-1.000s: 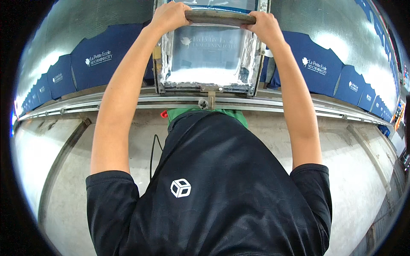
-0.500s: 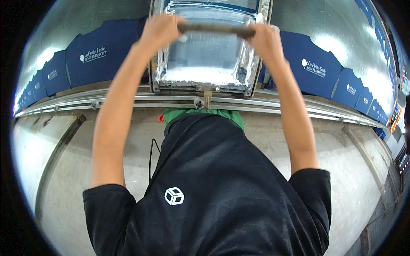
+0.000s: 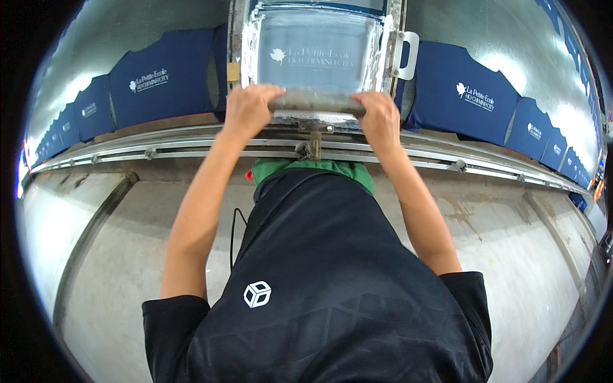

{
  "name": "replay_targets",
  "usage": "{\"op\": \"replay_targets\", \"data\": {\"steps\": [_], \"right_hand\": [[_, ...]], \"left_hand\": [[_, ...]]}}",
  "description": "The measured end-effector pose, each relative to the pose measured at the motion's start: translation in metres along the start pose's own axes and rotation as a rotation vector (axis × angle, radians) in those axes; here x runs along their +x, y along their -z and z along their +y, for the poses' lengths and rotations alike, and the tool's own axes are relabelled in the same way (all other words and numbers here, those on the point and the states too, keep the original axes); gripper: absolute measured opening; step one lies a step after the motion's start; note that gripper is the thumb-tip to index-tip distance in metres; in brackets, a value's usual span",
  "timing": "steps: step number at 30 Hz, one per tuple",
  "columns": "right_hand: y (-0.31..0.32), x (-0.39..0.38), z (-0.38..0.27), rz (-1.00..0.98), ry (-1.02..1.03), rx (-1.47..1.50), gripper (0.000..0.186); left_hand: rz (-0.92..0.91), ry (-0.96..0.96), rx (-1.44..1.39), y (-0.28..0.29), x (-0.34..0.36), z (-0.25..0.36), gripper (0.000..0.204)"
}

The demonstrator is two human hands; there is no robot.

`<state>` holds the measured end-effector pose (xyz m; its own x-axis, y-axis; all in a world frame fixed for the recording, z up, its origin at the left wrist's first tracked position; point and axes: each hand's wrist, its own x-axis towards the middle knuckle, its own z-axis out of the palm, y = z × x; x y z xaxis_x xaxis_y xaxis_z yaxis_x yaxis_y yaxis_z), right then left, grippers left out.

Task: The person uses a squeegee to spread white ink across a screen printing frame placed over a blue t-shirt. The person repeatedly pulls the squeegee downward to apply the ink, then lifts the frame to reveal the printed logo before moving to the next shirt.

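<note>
A screen-printing frame (image 3: 394, 48) lies on the long table straight in front of me, its mesh smeared with white ink round the edges. Through the mesh (image 3: 313, 35) a pale leaf-and-lettering design shows. At the frame's near end, a wide squeegee (image 3: 316, 101) lies across the mesh. My left hand (image 3: 249, 110) is closed round its left end, my right hand (image 3: 381, 118) round its right end. The squeegee's blade edge is hidden beneath its handle.
Navy fabric pieces with white prints, such as one on the left (image 3: 153, 76) and one on the right (image 3: 469, 89), line the table. A metal rail (image 3: 211, 143) runs along its near edge. A white handle (image 3: 408, 56) sticks out at the frame's right side.
Both hands have drawn the squeegee toward me, from the far part of the mesh to the frame's near end. The printed design and the white side handle are now uncovered.
</note>
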<state>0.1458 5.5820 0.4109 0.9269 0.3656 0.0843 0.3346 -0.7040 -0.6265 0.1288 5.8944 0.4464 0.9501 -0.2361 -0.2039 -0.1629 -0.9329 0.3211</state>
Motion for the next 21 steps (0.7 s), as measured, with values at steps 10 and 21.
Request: {"op": "replay_targets", "data": {"steps": [10, 21], "right_hand": [[0.013, 0.044, -0.006, -0.240, -0.001, -0.041, 0.046], [0.019, 0.141, 0.036, -0.627, -0.117, 0.187, 0.080]], "left_hand": [[-0.016, -0.017, 0.042, 0.015, 0.038, 0.023, 0.051], [-0.514, 0.037, -0.331, 0.019, 0.131, -0.037, 0.080]]}}
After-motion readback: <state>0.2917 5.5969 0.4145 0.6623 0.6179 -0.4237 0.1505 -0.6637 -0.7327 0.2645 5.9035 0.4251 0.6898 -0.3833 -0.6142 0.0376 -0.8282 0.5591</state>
